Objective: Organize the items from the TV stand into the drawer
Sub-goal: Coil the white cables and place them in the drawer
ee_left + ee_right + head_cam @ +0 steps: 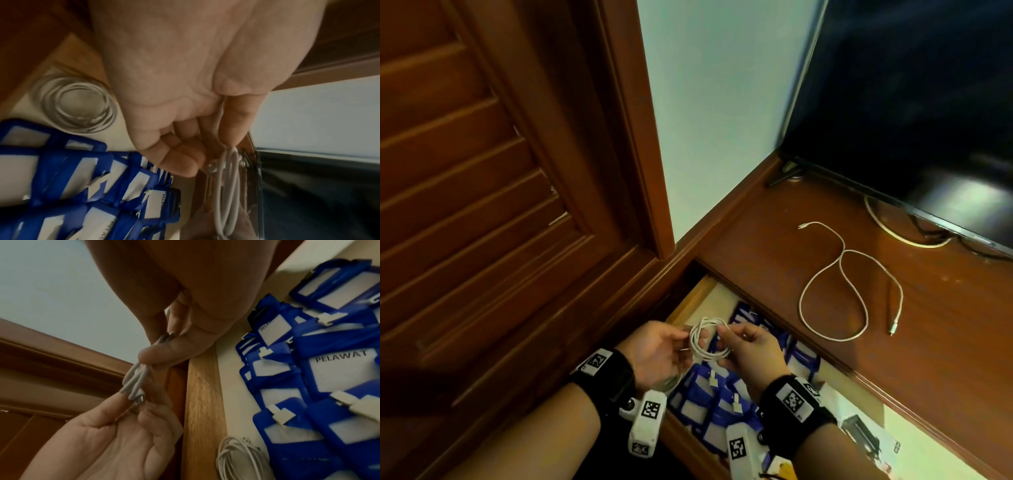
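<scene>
Both hands are up over the open drawer (690, 301) with a coiled white cable (709, 339) strung between them; left hand (657, 349) pinches one side of the loop, right hand (751, 349) pinches the other; another coiled cable (78, 104) sits in the drawer corner beside blue badge holders (320, 369); one loose cable (849, 284) lies on the TV stand (945, 325), near the TV (911, 102).

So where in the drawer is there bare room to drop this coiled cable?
The bare strip of drawer floor along its left wall, between the coil already lying there and the blue badge holders, is free. Further right the badge holders overlap thickly. Both hands hold the cable above that strip.
</scene>
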A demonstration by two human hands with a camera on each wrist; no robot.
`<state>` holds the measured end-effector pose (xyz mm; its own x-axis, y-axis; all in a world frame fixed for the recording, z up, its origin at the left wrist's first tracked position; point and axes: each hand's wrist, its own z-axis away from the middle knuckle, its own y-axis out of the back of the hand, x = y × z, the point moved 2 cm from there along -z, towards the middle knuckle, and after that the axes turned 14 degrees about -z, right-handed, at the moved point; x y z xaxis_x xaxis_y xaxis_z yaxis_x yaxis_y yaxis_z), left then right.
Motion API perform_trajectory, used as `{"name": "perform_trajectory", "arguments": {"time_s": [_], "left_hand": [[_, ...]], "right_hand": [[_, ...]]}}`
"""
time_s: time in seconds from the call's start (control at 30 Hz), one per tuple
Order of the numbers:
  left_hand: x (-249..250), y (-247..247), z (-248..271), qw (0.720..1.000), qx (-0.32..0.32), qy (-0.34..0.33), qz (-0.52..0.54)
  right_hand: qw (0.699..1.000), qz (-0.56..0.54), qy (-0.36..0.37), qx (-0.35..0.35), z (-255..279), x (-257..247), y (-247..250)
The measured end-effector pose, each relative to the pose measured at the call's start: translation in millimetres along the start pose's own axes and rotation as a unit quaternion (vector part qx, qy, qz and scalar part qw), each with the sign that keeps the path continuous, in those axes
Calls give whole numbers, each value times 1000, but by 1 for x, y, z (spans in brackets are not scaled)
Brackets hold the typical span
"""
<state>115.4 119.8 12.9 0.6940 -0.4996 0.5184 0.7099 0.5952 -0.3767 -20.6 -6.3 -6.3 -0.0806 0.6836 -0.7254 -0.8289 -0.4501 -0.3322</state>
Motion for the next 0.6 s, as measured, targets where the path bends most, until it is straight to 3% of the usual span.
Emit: {"name": "perform_trajectory", "arguments": {"time_s": [0.3,0.43,0.6], "left_hand": [[-27,22,-22,980,1,4,200],[-39,30,-26,964,1,-38,263],[-48,48,-37,974,70,-32,212]], "right_hand": [[996,-55,-75,-17,-33,16,-14],[994,-60,-80,-41,-48,21,-22],[996,-26,-80,-40,-63,29,-19]]}}
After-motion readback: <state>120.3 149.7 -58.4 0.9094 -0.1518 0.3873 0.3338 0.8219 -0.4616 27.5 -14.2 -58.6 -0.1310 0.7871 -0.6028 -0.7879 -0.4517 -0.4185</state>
